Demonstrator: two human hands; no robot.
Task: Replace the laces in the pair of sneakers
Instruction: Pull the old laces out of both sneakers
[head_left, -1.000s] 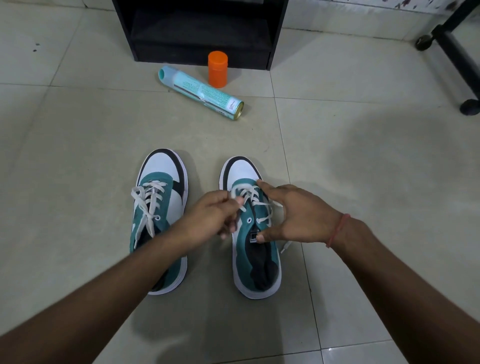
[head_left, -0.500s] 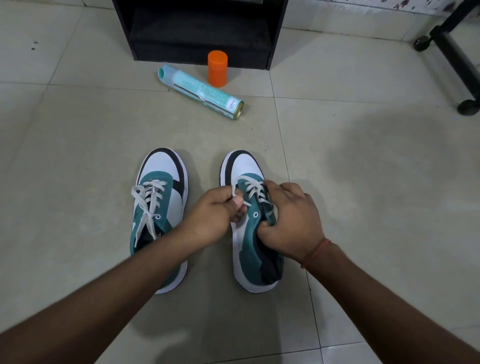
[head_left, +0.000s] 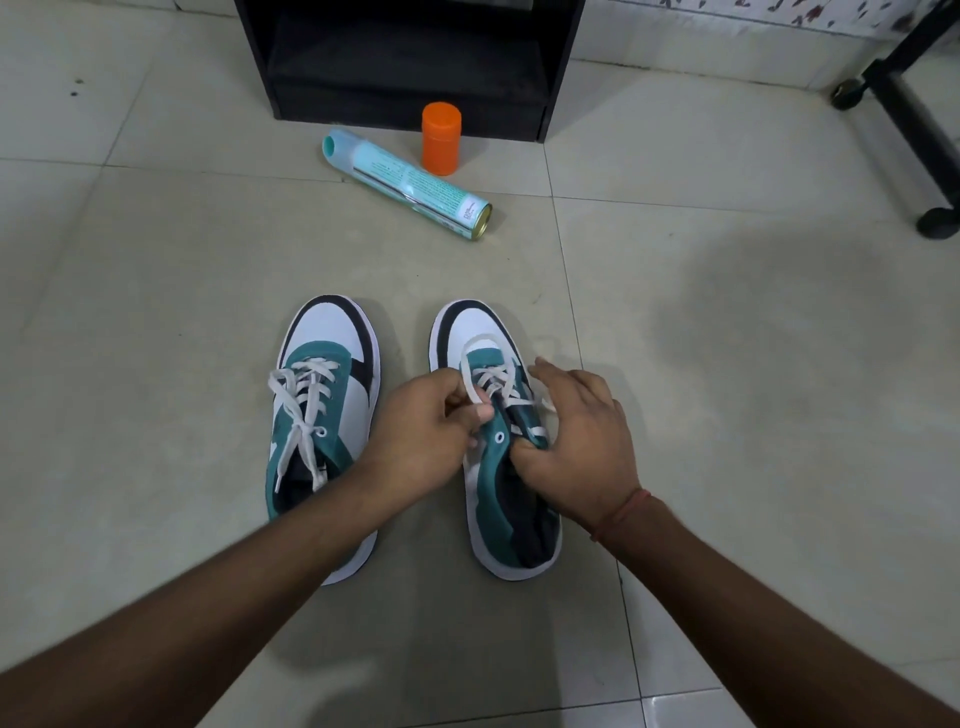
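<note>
Here, in the head view, the left hand (head_left: 421, 421) pinches a white lace (head_left: 480, 364) loop on the right sneaker (head_left: 493, 457), standing on the floor; the right hand (head_left: 576, 441) grips its collar. Pull the lace gently, eyelet by eyelet, bracing the shoe.

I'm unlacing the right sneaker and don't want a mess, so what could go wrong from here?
The left hand pinches a loop of the lace on the right sneaker. A sharp pull could snag it in the eyelets.

The right hand steadies the sneaker only at its opening, so the sneaker may slide or tip on the tile floor.

The spray can lies on its side beyond the toes and could roll if nudged.
</note>
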